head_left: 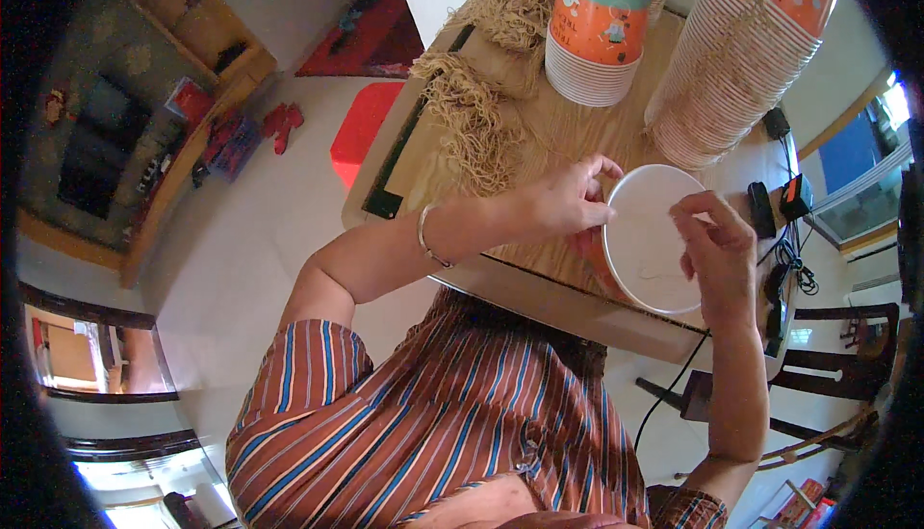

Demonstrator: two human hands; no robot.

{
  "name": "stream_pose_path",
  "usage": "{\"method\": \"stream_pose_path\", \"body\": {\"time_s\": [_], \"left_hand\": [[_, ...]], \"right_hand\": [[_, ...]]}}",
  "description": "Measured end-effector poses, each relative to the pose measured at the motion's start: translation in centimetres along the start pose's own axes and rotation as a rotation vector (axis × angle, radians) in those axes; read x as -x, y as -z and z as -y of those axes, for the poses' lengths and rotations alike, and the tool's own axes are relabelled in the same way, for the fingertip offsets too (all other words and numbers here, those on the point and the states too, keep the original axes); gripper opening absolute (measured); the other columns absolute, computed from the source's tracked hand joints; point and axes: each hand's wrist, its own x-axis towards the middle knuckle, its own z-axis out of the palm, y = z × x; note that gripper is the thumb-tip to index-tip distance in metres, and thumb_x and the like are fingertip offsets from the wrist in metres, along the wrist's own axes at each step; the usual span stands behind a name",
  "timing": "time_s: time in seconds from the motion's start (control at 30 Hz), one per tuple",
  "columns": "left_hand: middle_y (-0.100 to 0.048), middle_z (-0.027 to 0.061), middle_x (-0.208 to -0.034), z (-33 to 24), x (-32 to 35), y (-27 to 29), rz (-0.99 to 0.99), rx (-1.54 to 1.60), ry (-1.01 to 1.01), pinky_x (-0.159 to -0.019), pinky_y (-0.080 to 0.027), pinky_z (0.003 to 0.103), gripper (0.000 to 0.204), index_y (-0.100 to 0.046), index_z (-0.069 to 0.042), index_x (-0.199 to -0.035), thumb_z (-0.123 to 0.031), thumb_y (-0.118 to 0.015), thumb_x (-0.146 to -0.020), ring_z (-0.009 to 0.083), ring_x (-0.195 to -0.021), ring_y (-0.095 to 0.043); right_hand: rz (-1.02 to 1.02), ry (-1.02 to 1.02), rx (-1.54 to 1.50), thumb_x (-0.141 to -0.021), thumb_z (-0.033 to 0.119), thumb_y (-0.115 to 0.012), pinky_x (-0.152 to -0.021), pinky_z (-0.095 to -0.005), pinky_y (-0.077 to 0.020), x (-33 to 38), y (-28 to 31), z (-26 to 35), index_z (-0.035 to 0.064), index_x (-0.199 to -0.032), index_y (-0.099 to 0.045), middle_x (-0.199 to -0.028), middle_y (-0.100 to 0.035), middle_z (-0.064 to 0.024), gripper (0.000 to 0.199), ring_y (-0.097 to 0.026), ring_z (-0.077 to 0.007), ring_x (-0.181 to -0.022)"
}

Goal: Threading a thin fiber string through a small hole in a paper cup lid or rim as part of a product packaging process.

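Observation:
A round paper tub [647, 258], white inside with an orange outer wall, is tilted at the table's near edge, its mouth toward me. My left hand [575, 204] grips its left rim between thumb and fingers. Over the right part of the opening is my right hand [717, 231], its fingers curled in a pinch; whatever they hold is too small to make out. A faint thin strand shows inside the tub. Tangled tan string [472, 125] lies on the table beyond my left forearm, with another heap [515, 14] farther back.
A short stack of orange-and-green tubs [599, 33] stands upside down at the back. To its right leans a tall tub stack [736, 67] draped with strands. Black cables and adapters [791, 240] crowd the table's right edge. A red stool [364, 129] stands left of the table [568, 134].

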Motion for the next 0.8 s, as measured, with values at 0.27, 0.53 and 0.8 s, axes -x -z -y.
{"method": "stream_pose_path", "body": {"time_s": [0.27, 0.53, 0.8], "left_hand": [[-0.060, 0.0060, -0.095, 0.7, 0.6, 0.5, -0.044, -0.128, 0.012, -0.065, -0.052, 0.028, 0.042, -0.041, -0.003, -0.129, -0.017, -0.058, -0.093, 0.0107, -0.077, -0.059], [-0.061, 0.0026, -0.095, 1.1, -0.9, 0.7, -0.156, -0.132, -0.215, -0.080, -0.048, 0.025, 0.025, -0.056, -0.001, -0.116, -0.005, -0.054, -0.091, 0.0091, -0.086, -0.056], [-0.062, 0.0034, -0.103, 1.3, -1.1, 0.6, -0.116, -0.143, -0.202, -0.087, -0.047, 0.027, 0.026, -0.055, -0.002, -0.119, -0.004, -0.052, -0.092, 0.0102, -0.096, -0.057]], "right_hand": [[0.319, -0.274, -0.316, -0.091, 0.018, -0.059, -0.042, -0.0219, -0.0394, -1.5, -0.4, -2.2, 0.0048, -0.090, -0.060, -0.072, -0.061, -0.0026, 0.014, -0.049, -0.0067, -0.050], [0.309, -0.411, -0.429, -0.094, 0.017, -0.057, -0.042, -0.0219, -0.0404, -2.5, -0.9, -3.5, 0.0068, -0.093, -0.057, -0.067, -0.059, -0.0021, 0.010, -0.048, -0.0064, -0.049], [0.333, -0.450, -0.412, -0.094, 0.018, -0.057, -0.042, -0.0214, -0.0397, -3.0, -1.1, -3.5, 0.0057, -0.094, -0.058, -0.066, -0.059, -0.0025, 0.013, -0.050, -0.0077, -0.050]]}}
